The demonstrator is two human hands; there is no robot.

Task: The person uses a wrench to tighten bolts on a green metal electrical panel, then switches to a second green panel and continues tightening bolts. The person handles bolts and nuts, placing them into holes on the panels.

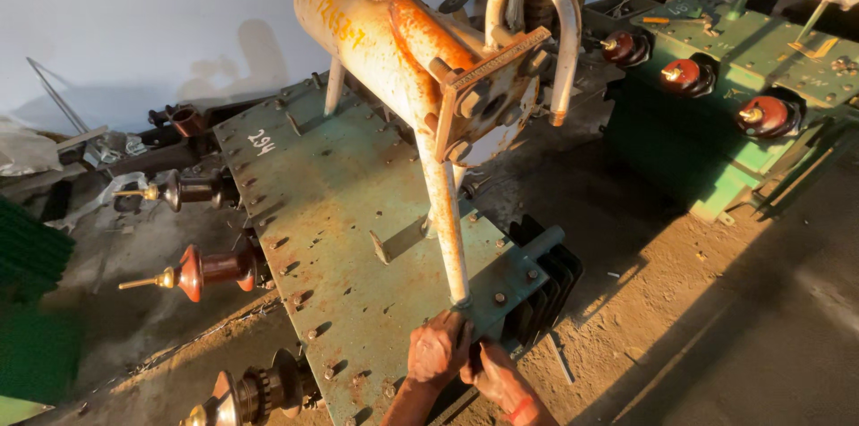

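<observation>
Fingers of both hands (465, 363) seemingly clamp something hidden at the rusty green lid (331, 202); dirt floor (680, 301).

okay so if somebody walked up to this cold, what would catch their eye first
First, the rusty cream cylindrical tank raised on thin pipe legs above the green bolted transformer lid at centre. Next, the reddish-brown insulators jutting from the lid's left edge, with three more insulators on a second green unit at upper right. At the bottom, the left hand and right hand work at the front pipe leg's base.
</observation>
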